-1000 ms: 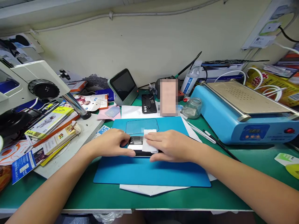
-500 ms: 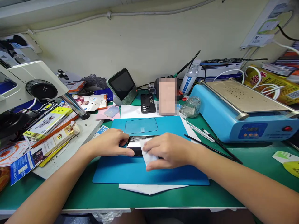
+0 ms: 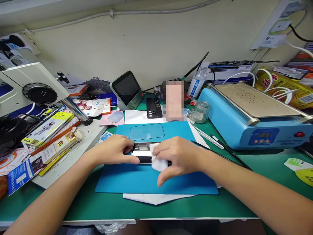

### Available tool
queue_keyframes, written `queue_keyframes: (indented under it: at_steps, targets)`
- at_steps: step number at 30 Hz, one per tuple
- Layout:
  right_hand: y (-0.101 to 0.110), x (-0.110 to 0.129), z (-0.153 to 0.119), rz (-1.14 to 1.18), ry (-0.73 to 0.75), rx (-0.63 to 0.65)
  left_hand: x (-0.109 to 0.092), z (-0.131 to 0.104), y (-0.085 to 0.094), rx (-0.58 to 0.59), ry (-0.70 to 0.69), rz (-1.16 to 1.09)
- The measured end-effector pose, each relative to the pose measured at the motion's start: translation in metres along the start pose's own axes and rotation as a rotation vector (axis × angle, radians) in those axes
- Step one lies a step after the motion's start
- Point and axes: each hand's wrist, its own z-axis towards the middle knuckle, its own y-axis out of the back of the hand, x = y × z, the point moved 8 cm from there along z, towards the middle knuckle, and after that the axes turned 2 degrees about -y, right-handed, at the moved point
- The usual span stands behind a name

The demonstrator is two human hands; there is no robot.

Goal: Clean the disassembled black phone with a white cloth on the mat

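A phone [image 3: 142,152] with a dark, glossy, reflecting face lies flat on a blue mat [image 3: 122,182]. Its left end is gripped by my left hand [image 3: 117,150], thumb along the near edge and fingers at the far side. My right hand [image 3: 179,158] presses a folded white tissue [image 3: 158,162] on the phone's face with its fingers. The right thumb sticks out toward me, off the tissue. My right hand hides the phone's right part. Just beyond the phone lies a clear, black-edged screen protector [image 3: 147,131].
White tweezers [image 3: 210,138] and a black pen-like tool [image 3: 234,155] lie right of the mat, before a blue heating plate machine [image 3: 234,120]. A glass jar [image 3: 199,112], water bottle [image 3: 197,83] and black phone case [image 3: 154,108] stand behind. Left are a microscope stand [image 3: 78,109] and stacked boxes [image 3: 49,125].
My right hand has slid the tissue slightly to the right along the phone, and its thumb has spread away from the tissue. My left hand keeps its hold; the view has shifted a little.
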Motion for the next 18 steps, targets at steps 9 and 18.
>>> queue_keyframes:
  at_steps: [9,18]
  targets:
    - [0.006,-0.007,0.001,0.215,-0.061,-0.130,-0.002,0.000,0.002,-0.010,-0.008,-0.005]
    - [0.009,-0.024,0.001,0.179,-0.284,-0.201,-0.003,-0.001,0.004,0.000,0.003,-0.009]
